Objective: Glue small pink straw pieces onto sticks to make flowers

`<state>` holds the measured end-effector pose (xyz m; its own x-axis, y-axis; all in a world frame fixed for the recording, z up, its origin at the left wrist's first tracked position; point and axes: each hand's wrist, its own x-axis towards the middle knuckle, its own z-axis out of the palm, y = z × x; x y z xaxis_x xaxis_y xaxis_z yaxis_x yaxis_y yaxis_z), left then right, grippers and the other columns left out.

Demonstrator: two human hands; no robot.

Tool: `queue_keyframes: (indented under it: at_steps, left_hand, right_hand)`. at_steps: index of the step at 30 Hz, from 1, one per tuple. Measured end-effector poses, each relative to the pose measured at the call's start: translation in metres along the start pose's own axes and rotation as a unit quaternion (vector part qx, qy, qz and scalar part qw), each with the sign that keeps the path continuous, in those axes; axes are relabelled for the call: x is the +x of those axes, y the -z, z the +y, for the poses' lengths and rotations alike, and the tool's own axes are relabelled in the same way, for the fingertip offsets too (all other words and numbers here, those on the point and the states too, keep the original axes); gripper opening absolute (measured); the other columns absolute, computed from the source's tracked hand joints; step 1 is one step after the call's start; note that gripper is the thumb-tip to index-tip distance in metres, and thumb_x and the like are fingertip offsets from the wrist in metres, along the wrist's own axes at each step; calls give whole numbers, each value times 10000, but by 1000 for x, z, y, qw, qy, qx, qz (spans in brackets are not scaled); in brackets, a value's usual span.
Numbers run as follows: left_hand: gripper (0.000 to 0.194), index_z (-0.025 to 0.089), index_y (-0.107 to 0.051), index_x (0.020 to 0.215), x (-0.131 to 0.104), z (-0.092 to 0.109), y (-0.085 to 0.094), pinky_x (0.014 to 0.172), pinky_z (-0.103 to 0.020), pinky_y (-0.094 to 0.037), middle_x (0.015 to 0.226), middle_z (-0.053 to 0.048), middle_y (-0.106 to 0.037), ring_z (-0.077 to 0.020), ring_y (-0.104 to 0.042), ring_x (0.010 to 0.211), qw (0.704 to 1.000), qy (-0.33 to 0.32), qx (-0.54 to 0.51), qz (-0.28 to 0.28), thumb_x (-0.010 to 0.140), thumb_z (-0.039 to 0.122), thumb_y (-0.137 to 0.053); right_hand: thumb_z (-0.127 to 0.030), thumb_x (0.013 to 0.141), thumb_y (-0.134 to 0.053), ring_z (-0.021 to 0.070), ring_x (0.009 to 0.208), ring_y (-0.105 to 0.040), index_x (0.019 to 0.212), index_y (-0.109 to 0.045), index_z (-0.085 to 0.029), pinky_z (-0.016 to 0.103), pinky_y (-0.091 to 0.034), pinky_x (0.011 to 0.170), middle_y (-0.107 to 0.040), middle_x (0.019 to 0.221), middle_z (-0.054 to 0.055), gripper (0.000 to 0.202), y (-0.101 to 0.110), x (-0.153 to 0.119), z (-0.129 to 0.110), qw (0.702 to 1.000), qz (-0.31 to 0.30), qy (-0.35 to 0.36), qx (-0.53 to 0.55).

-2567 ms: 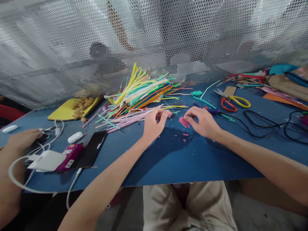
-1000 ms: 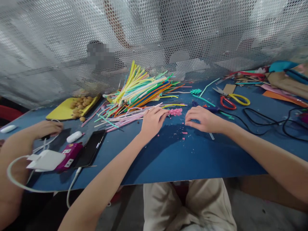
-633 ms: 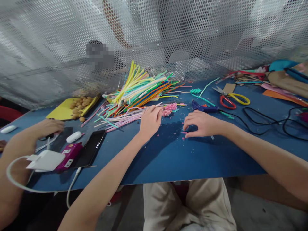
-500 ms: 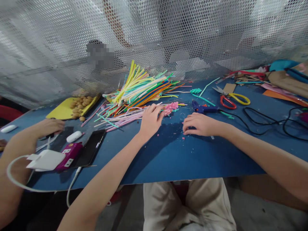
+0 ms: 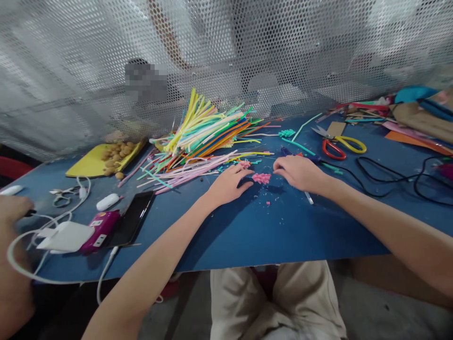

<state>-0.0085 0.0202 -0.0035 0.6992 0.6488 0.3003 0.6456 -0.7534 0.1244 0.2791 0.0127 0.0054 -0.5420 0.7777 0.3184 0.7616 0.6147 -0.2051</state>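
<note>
A small pink frilled cluster (image 5: pixel 261 178) lies on the blue table (image 5: pixel 247 226) between my hands. My left hand (image 5: pixel 228 184) rests on the table just left of it, fingers loosely spread, fingertips almost touching it. A second small pink bit (image 5: pixel 244 164) sits just beyond those fingers. My right hand (image 5: pixel 300 172) lies to the right of the cluster with fingers curled together, partly covering a blue glue gun (image 5: pixel 286 152). Whether it grips anything is hidden. A thin clear stick (image 5: pixel 308 197) lies by my right wrist.
A heap of coloured straws (image 5: pixel 205 132) lies behind my left hand. Red and yellow scissors (image 5: pixel 341 144) and black cable (image 5: pixel 389 186) are at the right. A phone (image 5: pixel 132 217), pink device (image 5: pixel 101 226), white charger (image 5: pixel 65 236) and yellow tray of nuts (image 5: pixel 102 160) sit left. A co-worker's hand (image 5: pixel 10 212) is far left.
My left hand drew back from the straw heap, and the pink cluster now lies on the table. My right hand moved up over the glue gun. The co-worker's hand pulled leftward.
</note>
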Motion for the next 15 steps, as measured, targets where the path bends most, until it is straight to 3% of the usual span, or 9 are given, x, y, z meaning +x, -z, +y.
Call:
queue_keyframes:
  at_steps: [4,9,12,15]
  left_hand:
    - [415,224,-605,1383,-2,1,6,985,-428,-540,1329,-119,-664,-261,-672,1124,999,32,23,-31,1016,414,-568]
    - [379,262,-637,1340,-2,10,14,1073,-488,-462,1357,-86,-675,-302,-619,1247,995,15,97,14,981,383,-624]
    - [241,261,-701,1199,0,10,19,1074,-431,-451,1280,-52,-717,-245,-637,1201,996,-8,80,38,1013,341,-570]
    - [208,260,-737,1084,1,-1,26,1017,-421,-449,1149,-46,-756,-236,-645,1105,994,-15,94,47,1022,331,-551]
  right_hand:
    - [-303,1013,-528,236,846,-682,1019,-619,-210,351,-451,724,-738,909,54,130,2,1,4,993,73,-76,60]
    - [-318,983,-586,240,929,-711,1116,-605,-222,386,-523,809,-764,1001,59,165,4,2,-2,979,150,-52,126]
    - [-305,997,-564,250,992,-712,1186,-608,-223,425,-539,900,-769,1043,71,211,4,2,-10,979,135,7,151]
    - [-330,1010,-554,249,1012,-706,1335,-559,-235,439,-546,936,-769,1042,64,339,4,0,-16,978,72,75,183]
